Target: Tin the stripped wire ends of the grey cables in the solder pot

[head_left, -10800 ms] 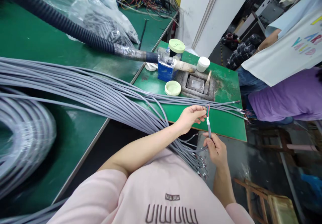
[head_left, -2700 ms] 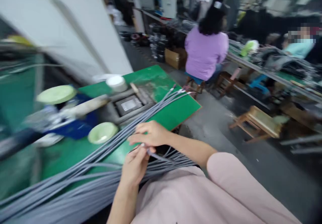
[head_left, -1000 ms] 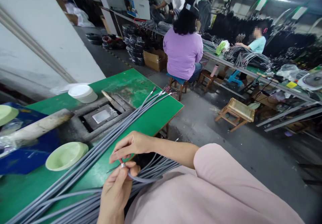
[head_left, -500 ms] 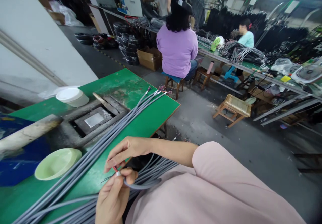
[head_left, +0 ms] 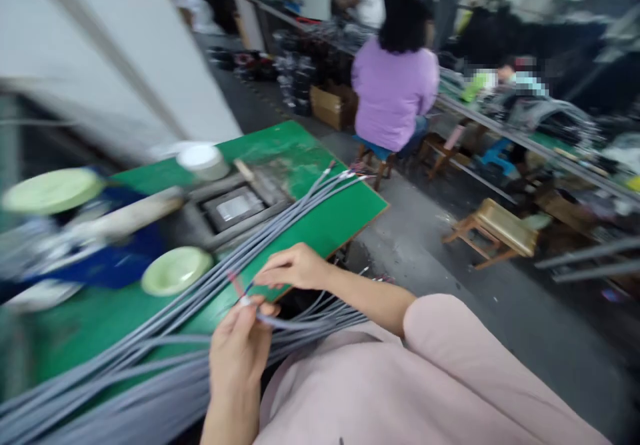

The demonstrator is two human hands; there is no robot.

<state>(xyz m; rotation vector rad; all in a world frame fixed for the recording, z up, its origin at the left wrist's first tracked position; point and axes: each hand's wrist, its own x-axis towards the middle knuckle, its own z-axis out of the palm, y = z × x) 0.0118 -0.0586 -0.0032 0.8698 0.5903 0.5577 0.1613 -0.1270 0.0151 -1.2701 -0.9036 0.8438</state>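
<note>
My left hand (head_left: 243,338) is closed round the end of a grey cable (head_left: 295,323), just below its white sleeve (head_left: 245,301). Red wires (head_left: 235,283) fan out of that end, blurred by motion. My right hand (head_left: 295,268) pinches a thin blue wire (head_left: 249,287) from the same end between its fingertips. A bundle of grey cables (head_left: 270,231) lies slantwise over the green table (head_left: 345,211), with stripped coloured ends at the far corner. More grey cables (head_left: 165,395) run under my left forearm and along my lap.
A pale green bowl (head_left: 177,271), a white tub (head_left: 203,160) and a dark frame with a metal plate (head_left: 237,206) stand on the table. A blue bin (head_left: 125,251) is at left. Beyond sit a person in purple (head_left: 393,95) and a wooden stool (head_left: 500,225).
The view has swung left, so the scene sits further right and a second green bowl shows. My right hand has drawn slightly away from my left, with a blue wire now visible at its fingertips.
</note>
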